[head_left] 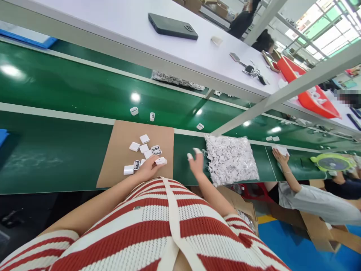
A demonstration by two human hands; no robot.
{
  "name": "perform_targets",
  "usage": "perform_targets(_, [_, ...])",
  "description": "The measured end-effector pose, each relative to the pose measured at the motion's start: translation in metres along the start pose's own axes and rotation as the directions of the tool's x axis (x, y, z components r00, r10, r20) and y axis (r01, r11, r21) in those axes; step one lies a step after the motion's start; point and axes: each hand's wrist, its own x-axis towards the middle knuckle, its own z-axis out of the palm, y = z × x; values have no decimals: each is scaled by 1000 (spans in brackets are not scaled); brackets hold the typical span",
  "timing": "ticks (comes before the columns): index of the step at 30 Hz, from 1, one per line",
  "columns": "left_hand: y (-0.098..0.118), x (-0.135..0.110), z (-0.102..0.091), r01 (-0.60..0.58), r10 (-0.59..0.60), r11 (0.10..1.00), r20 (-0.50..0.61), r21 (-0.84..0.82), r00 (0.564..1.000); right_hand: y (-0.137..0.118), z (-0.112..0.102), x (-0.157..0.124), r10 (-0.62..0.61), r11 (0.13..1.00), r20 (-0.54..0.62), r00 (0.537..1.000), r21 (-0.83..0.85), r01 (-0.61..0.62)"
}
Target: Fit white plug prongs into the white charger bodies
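My left hand [149, 168] is closed on a small white earbud case [161, 161], held over the right part of a brown cardboard sheet [109, 165]. Close by on the sheet lie several similar white cases [129, 170], some turned so that their dark openings [156, 148] show. My right hand [196, 163] hovers above the green bench, right of the cardboard, with thumb and finger apart and nothing visible between them. White covers sit on its fingertips. Just beyond it is a clear plastic bag [232, 160] full of small white parts.
Behind the bench runs a green conveyor belt [93, 94] carrying a few white cases [134, 111]. Above it, a white shelf [118, 30] holds a dark phone [172, 26], keys [254, 71] and red trays [318, 99]. A co-worker's hand [280, 156] and a green fan [334, 162] are at right.
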Motion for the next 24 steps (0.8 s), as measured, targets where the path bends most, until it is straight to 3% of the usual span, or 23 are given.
perform_targets(1, [-2,0,-19,18,-18,1000,-58,-2,998,17,-12,10,208,970,-57,976,-117,-214])
perform_targets(2, [-6,3,-40,46,-45,999,-127,2,991,33,-24,22,329,926,-97,939,-162,-341])
perform_targets(4, [-24,16,-89,142,-128,989,-282,28,951,57,-42,43,470,848,-130,873,-208,-487])
perform_targets(8, [-80,67,-190,440,-317,891,-537,114,782,73,-53,72,600,743,-144,787,-266,-614])
perform_targets(10, [-106,97,-229,529,-371,839,-576,129,728,71,-49,77,621,714,-158,768,-290,-638])
perform_targets(12, [-127,126,-253,576,-409,808,-584,126,701,70,-45,76,617,703,-178,767,-313,-638])
perform_targets(14, [-142,151,-265,601,-443,791,-574,110,688,71,-43,69,579,723,-176,796,-340,-601])
perform_targets(17, [-152,175,-264,636,-492,768,-570,71,658,74,-38,47,489,788,-103,866,-372,-490])
perform_targets(21, [-145,185,-239,663,-440,748,-723,32,532,75,-23,14,367,859,-19,930,-378,-346])
perform_targets(22, [-142,185,-230,641,-395,766,-748,52,533,75,-19,8,338,872,-13,941,-372,-318])
perform_targets(24, [-138,186,-213,566,-302,815,-746,120,594,73,-11,2,277,906,14,961,-338,-256])
